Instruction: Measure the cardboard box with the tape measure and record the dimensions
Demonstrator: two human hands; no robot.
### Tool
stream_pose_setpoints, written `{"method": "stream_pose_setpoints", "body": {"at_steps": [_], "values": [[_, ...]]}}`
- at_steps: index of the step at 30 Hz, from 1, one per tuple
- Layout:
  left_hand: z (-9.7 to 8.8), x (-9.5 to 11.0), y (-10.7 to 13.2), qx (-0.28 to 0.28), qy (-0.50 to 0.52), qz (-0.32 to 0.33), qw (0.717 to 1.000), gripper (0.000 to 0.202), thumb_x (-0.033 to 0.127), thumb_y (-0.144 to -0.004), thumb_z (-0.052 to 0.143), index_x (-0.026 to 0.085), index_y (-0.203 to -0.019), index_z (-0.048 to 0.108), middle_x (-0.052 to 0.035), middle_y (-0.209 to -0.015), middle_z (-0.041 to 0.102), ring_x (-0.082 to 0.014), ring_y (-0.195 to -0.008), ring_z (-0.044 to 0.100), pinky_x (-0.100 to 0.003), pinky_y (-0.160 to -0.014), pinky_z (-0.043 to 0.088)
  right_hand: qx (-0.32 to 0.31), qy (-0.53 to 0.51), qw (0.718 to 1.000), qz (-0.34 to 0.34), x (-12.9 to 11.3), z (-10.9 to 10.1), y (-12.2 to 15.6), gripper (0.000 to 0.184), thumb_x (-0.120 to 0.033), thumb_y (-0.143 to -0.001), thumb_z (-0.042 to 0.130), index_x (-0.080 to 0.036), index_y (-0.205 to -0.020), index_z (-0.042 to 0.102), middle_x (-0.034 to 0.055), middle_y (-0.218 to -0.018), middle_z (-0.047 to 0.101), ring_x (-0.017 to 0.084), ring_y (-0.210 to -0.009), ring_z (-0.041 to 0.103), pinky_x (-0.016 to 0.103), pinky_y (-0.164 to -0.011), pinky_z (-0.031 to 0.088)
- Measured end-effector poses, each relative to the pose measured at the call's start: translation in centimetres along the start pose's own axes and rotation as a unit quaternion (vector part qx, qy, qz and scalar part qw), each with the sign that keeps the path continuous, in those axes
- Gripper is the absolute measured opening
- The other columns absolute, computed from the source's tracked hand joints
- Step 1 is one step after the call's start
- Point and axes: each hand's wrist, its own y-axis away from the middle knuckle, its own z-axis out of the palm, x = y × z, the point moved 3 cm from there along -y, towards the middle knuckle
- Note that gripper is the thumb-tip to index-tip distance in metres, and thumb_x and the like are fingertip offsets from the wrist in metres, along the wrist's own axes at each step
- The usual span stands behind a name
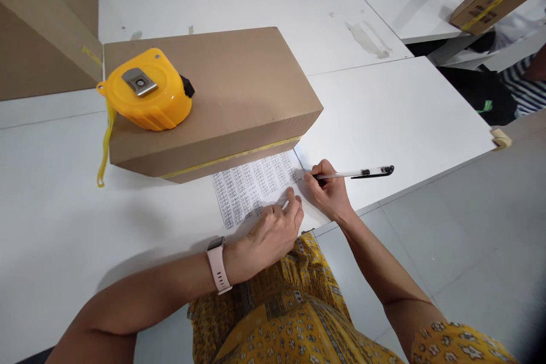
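Observation:
My right hand [330,196] grips a clear pen [354,173] with a black cap on its raised end, and the writing tip rests near the right side of a sheet of paper [273,196]. Columns of small handwritten lines cover much of that sheet. My left hand [273,233] lies across the paper's lower part, its fingers loosely bent and apart, with nothing held. Behind the sheet, and partly over its top edge, is a brown cardboard box [230,79]. On the box's left end sits a yellow tape measure [149,91] with a metal clip.
A larger cardboard box [46,34] stands at the left on the white table [384,119]. Another small box [490,3] with yellow tape is at the far right. A person in a striped garment [524,85] shows partly at the right edge, beyond the table's end.

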Motion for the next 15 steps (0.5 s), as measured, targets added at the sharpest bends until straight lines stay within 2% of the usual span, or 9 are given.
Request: {"method": "stream_pose_setpoints", "body": {"at_steps": [3, 5, 7, 9, 12, 14, 15], "values": [[0.2, 0.1, -0.1, -0.002, 0.013, -0.007, 1.000, 0.056, 0.028, -0.098, 0.054, -0.002, -0.145, 0.051, -0.0316, -0.150, 0.052, -0.0207, -0.076, 0.071, -0.032, -0.061, 0.056, 0.066, 0.012, 0.998, -0.017, 0.3, -0.6, -0.3, 0.025, -0.032, -0.092, 0.062, -0.025, -0.075, 0.045, -0.0059, -0.061, 0.042, 0.012, -0.054, 0.038, 0.027, -0.052, 0.031], [0.4, 0.1, 0.0, -0.006, 0.018, -0.006, 1.000, 0.058, 0.028, -0.097, 0.056, -0.003, -0.146, 0.050, -0.0329, -0.150, 0.051, -0.0216, -0.077, 0.072, -0.033, -0.062, 0.057, 0.138, 0.037, 0.989, -0.034, 0.7, -2.0, -0.9, 0.021, -0.035, -0.094, 0.060, -0.025, -0.080, 0.048, -0.0039, -0.068, 0.049, 0.013, -0.059, 0.044, 0.028, -0.055, 0.036], [0.6, 0.1, 0.2, -0.004, 0.018, -0.003, 1.000, 0.061, 0.031, -0.096, 0.057, -0.003, -0.147, 0.048, -0.0337, -0.151, 0.049, -0.0229, -0.079, 0.072, -0.033, -0.064, 0.057, 0.177, 0.102, 0.977, -0.059, 1.2, -3.7, -1.8, 0.013, -0.037, -0.096, 0.058, -0.026, -0.091, 0.053, -0.0004, -0.079, 0.057, 0.016, -0.067, 0.051, 0.030, -0.061, 0.041], [1.0, 0.2, 0.3, 0.007, 0.023, -0.007, 1.000, 0.065, 0.036, -0.096, 0.060, -0.001, -0.148, 0.048, -0.0339, -0.154, 0.046, -0.0245, -0.084, 0.073, -0.035, -0.067, 0.058, 0.152, 0.200, 0.963, -0.100, 1.9, -5.2, -3.0, 0.010, -0.033, -0.098, 0.053, -0.025, -0.102, 0.058, 0.0050, -0.092, 0.063, 0.020, -0.080, 0.057, 0.034, -0.069, 0.045], [1.3, 0.5, 0.4, 0.030, 0.037, -0.021, 0.999, 0.072, 0.042, -0.090, 0.070, 0.001, -0.146, 0.050, -0.0343, -0.155, 0.044, -0.0270, -0.087, 0.073, -0.037, -0.069, 0.057, 0.093, 0.313, 0.933, -0.149, 3.1, -6.5, -4.3, 0.025, -0.021, -0.098, 0.043, -0.024, -0.113, 0.063, 0.0117, -0.103, 0.063, 0.027, -0.095, 0.057, 0.041, -0.078, 0.048], [0.8, 0.3, 0.6, 0.042, 0.061, -0.021, 0.997, 0.065, 0.042, -0.087, 0.075, 0.004, -0.137, 0.058, -0.0306, -0.147, 0.054, -0.0266, -0.085, 0.073, -0.036, -0.064, 0.057, 0.089, 0.339, 0.923, -0.156, 3.7, -6.8, -4.7, 0.039, -0.012, -0.096, 0.036, -0.023, -0.123, 0.063, 0.0137, -0.104, 0.063, 0.030, -0.097, 0.056, 0.043, -0.078, 0.048], [0.2, -0.1, 0.8, 0.054, 0.075, -0.015, 0.996, 0.055, 0.041, -0.088, 0.074, 0.008, -0.130, 0.062, -0.0258, -0.141, 0.061, -0.0256, -0.085, 0.073, -0.034, -0.062, 0.056, 0.095, 0.343, 0.921, -0.157, 4.0, -6.8, -4.9, 0.046, -0.009, -0.094, 0.034, -0.023, -0.128, 0.061, 0.0139, -0.104, 0.064, 0.030, -0.096, 0.055, 0.043, -0.077, 0.048]]}}
